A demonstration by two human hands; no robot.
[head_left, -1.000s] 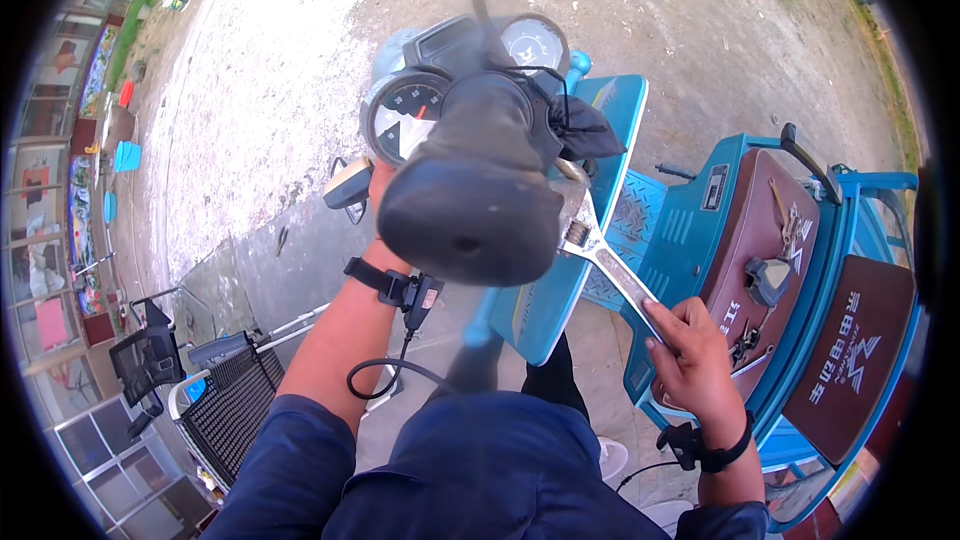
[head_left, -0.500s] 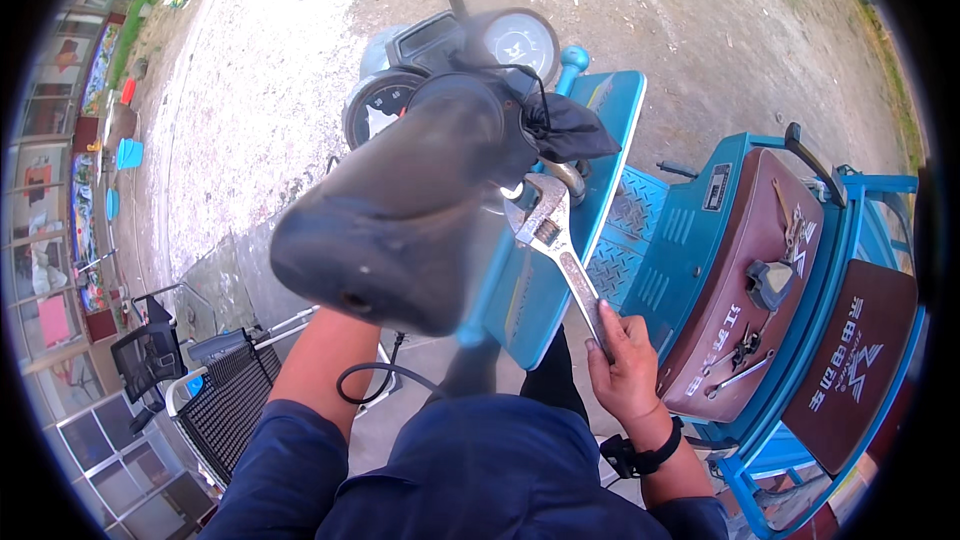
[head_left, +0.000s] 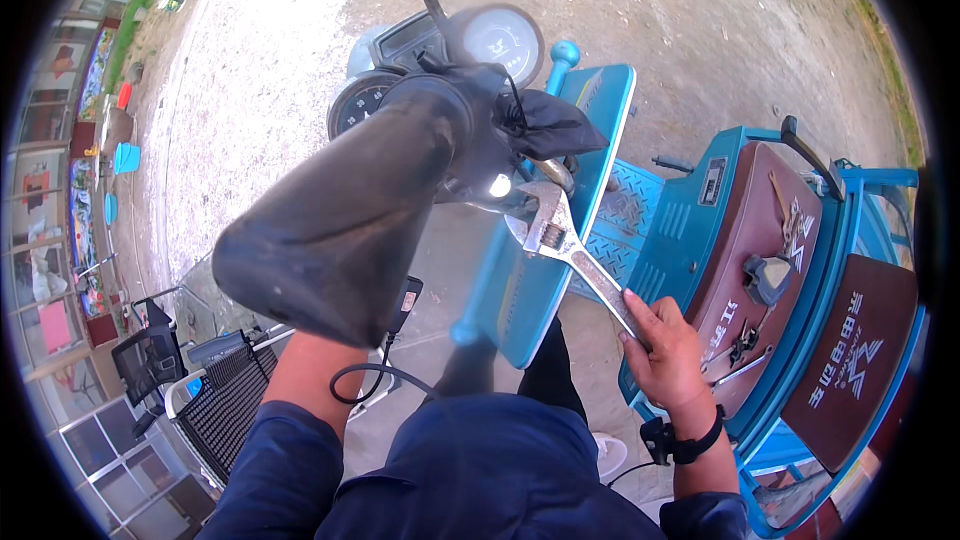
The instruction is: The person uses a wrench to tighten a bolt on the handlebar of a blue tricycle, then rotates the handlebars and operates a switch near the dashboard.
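My right hand [head_left: 668, 352] is wrapped round the handle of a large silver adjustable wrench [head_left: 600, 278]. The wrench head lies beside the steering column of a blue electric tricycle, just below the handlebar; I cannot tell whether its jaws grip anything. A shiny round metal part [head_left: 499, 186] shows next to the jaws. My left forearm [head_left: 312, 375] runs up behind a big black handlebar muff [head_left: 330, 220], which hides my left hand. Beyond the muff sit a round speedometer [head_left: 358, 105] and a round mirror back [head_left: 500, 45].
The tricycle's blue front panel [head_left: 530, 315] stands between me and the footboard [head_left: 620, 205]. On the maroon seat [head_left: 735, 270] to the right lie several tools and a grey-black part [head_left: 768, 280]. A black mesh chair [head_left: 230, 405] is at the left. A black cable [head_left: 385, 368] hangs before me.
My right hand and the wrench handle have moved to the right. The muff and handlebar have swung leftward, the dials with them, and the metal part now stands clearer of the jaws.
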